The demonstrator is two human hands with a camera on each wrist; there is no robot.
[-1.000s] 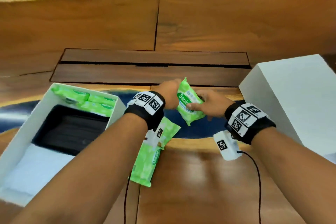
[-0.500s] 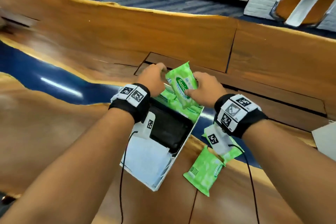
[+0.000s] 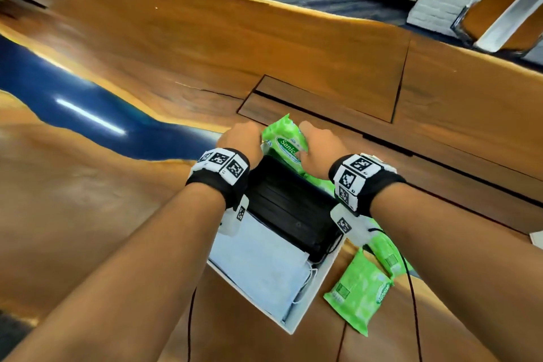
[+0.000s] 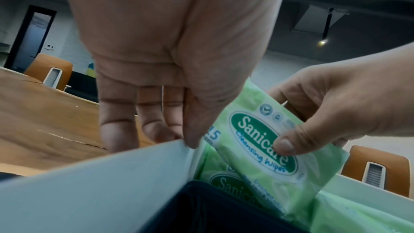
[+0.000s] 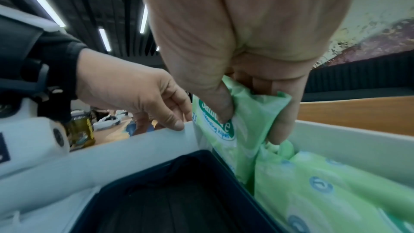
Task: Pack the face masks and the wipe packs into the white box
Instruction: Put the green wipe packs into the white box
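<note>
Both hands work at the far end of the white box (image 3: pixel 305 300). My right hand (image 3: pixel 318 150) pinches a green wipe pack (image 3: pixel 283 138) between thumb and fingers, its lower edge already dipping inside beside other green packs (image 5: pixel 325 192) there. My left hand (image 3: pixel 242 141) grips the box's far rim, thumb on the wall, steadying it. Nearer the wrists, black face masks (image 3: pixel 289 209) and pale blue face masks (image 3: pixel 258 261) lie in the box. Two more packs (image 3: pixel 357 294) lie on the desk (image 3: pixel 88 214) below the right wrist. The step appears to be seating this pack; next it likely needs pushing down, then releasing.
</note>
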